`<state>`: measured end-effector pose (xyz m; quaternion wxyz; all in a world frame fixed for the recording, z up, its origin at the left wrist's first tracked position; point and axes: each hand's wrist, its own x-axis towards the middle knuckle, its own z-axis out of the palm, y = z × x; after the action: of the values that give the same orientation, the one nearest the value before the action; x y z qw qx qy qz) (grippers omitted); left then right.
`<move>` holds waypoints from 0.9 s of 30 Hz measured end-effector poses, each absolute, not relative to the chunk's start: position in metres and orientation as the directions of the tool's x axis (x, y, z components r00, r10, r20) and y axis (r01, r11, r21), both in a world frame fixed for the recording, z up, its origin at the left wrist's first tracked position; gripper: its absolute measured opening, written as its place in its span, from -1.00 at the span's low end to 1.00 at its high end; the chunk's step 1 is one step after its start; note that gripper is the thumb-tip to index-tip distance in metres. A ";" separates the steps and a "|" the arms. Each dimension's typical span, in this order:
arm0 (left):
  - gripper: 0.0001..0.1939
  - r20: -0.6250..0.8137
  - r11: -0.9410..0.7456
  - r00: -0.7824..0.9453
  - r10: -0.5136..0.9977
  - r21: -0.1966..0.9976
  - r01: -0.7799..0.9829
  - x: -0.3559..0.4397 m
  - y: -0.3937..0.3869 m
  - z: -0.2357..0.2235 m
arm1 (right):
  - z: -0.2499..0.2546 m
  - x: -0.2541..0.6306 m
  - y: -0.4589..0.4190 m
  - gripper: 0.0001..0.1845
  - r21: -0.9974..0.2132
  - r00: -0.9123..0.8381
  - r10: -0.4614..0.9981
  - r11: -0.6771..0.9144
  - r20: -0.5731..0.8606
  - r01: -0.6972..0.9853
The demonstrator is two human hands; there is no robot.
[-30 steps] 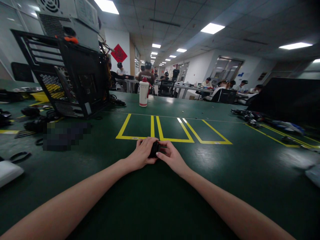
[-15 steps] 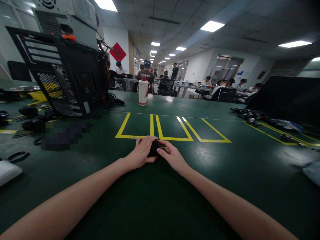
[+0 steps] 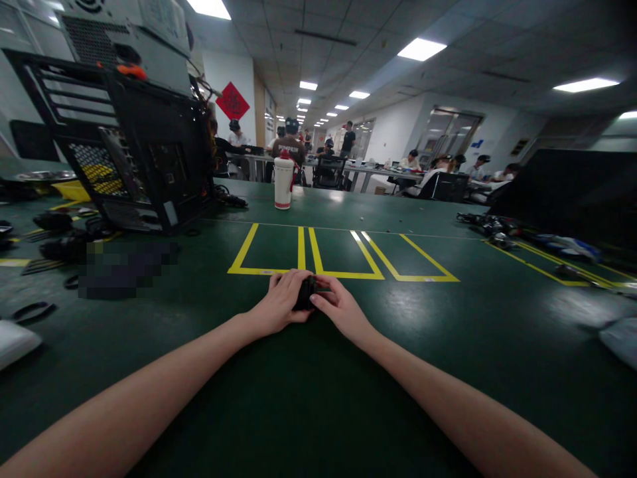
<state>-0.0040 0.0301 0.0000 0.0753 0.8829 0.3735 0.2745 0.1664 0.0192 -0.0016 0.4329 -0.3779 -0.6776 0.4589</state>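
Note:
A small black object, rounded and mostly covered by fingers, is low over the green table; its kind cannot be made out. From the left, my left hand is wrapped over it. The thumb and fingertips of my right hand are closed against its right side. Just beyond both hands lie yellow tape outlines on the tabletop. Whether the object rests on the table is hidden by the hands.
At the left stands an open black computer case with a grey metal unit on top. A white tumbler stands at the back. Cables and a dark panel are on the right. Several people sit at far tables.
The view has shifted very slightly. Both hands stay around the black object in almost the same place, with the right fingers a little differently set on it.

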 end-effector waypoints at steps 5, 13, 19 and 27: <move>-0.42 0.412 -0.704 0.575 0.707 0.343 0.621 -0.005 0.028 0.003 | -0.002 0.167 0.018 -0.66 -0.955 -0.358 0.903 0.284 0.237 0.082; -0.43 0.414 -0.711 0.579 0.702 0.350 0.611 -0.005 0.028 0.003 | -0.001 0.166 0.017 -0.71 -0.957 -0.358 0.902 0.284 0.243 0.066; -0.41 0.433 -0.711 0.568 0.699 0.340 0.616 -0.004 0.030 -0.001 | -0.001 0.166 0.018 -0.63 -0.955 -0.338 0.912 0.280 0.233 0.096; -0.43 0.434 -0.715 0.572 0.695 0.343 0.609 -0.004 0.029 0.000 | -0.004 0.167 0.019 -0.76 -0.952 -0.331 0.899 0.307 0.287 0.008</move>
<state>-0.0039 0.0295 0.0003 0.0778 0.8833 0.3692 0.2783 0.1666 0.0189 -0.0043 0.4655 -0.3432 -0.6608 0.4785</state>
